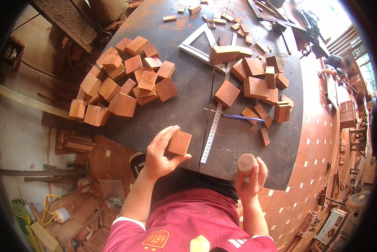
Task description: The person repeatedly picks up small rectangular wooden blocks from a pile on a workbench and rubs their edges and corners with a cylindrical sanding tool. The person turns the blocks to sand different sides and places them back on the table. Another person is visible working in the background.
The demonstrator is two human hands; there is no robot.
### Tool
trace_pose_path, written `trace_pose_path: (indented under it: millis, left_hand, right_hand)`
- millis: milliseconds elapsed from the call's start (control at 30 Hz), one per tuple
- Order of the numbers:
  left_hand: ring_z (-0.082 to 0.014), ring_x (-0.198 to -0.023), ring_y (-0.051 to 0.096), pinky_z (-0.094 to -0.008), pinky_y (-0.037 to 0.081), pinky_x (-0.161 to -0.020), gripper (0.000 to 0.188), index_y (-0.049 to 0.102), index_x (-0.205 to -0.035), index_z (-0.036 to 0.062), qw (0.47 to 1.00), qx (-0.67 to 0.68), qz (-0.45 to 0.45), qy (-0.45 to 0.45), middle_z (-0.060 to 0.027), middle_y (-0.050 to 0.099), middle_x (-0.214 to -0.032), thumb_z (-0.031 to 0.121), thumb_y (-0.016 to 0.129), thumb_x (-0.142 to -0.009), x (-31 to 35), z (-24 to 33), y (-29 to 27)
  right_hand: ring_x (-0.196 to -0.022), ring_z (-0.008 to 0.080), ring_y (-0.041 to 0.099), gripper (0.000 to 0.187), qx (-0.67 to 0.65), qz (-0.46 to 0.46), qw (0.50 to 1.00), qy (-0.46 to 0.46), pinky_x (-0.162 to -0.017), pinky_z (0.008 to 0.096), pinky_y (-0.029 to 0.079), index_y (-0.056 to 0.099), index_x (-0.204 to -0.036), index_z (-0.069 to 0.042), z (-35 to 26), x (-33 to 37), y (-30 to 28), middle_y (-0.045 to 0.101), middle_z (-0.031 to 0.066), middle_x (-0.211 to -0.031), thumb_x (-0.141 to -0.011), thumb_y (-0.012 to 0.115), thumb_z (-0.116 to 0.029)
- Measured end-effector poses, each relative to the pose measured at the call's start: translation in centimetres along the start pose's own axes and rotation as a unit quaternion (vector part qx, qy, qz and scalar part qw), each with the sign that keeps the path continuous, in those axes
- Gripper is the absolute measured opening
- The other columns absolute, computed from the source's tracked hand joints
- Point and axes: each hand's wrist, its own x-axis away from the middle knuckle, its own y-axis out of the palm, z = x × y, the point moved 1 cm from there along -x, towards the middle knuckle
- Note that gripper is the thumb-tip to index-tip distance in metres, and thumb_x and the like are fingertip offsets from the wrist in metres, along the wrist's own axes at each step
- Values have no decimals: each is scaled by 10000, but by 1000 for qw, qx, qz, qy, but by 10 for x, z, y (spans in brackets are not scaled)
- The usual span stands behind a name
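My left hand [158, 154] grips a square reddish-brown wooden block [180, 143] at the table's front edge, fingers on its far side and thumb on its near side. In my right hand [254, 181] is a round-ended wooden piece [247, 162], pale on its flat top; its lower part is hidden by my fingers. The two pieces are well apart. Between and beyond them a steel ruler [211, 133] lies on the dark table [176, 111]. A blue pen [244, 118] rests just right of the ruler's far part.
A heap of wooden blocks [123, 104] covers the table's left side. More blocks [255, 87] lie at the right, beside a white triangular frame [204, 47]. Small offcuts [217, 20] are scattered at the far end. Another person [337, 65] is far off at the right.
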Motion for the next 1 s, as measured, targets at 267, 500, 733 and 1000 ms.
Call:
trace_pose_path:
  millis: [267, 500, 733, 1000]
  left_hand:
    - [-412, -1227, 700, -461, 580, -1042, 882, 616, -1438, 21, 1000, -3, -3, 6, -228, 690, -1363, 341, 1011, -718, -1, 1, -1]
    - [-409, -1229, 701, -458, 579, -1044, 884, 616, -1438, 21, 1000, -2, -5, 2, -225, 689, -1366, 334, 1014, -714, -1, 1, -1]
    - [-396, -1221, 707, -454, 578, -1043, 876, 629, -1420, 17, 1000, -4, 0, 3, -218, 700, -1349, 361, 1015, -712, 0, 1, 0]
    - [-386, -1215, 711, -451, 579, -1040, 873, 639, -1410, 14, 1000, -1, 3, 0, -215, 704, -1346, 378, 1015, -711, 0, 0, 0]
  right_hand:
    - [-1178, 444, 654, 734, 2, -1, 1000, 1, -973, 526, 554, 490, -1563, -73, 0, 1, 0, 603, 287, -1375, -890, 780, -42]
    - [-1175, 444, 654, 738, -3, -1, 1000, 0, -972, 527, 555, 492, -1563, -70, 0, 1, 0, 601, 288, -1377, -884, 781, -41]
    - [-1175, 442, 655, 730, -5, -1, 1000, 3, -971, 522, 557, 496, -1562, -71, 0, 1, 0, 601, 286, -1379, -893, 786, -51]
    - [-1181, 440, 654, 736, -1, -5, 1000, 3, -974, 519, 557, 489, -1570, -75, 0, 1, 0, 600, 284, -1380, -899, 791, -62]
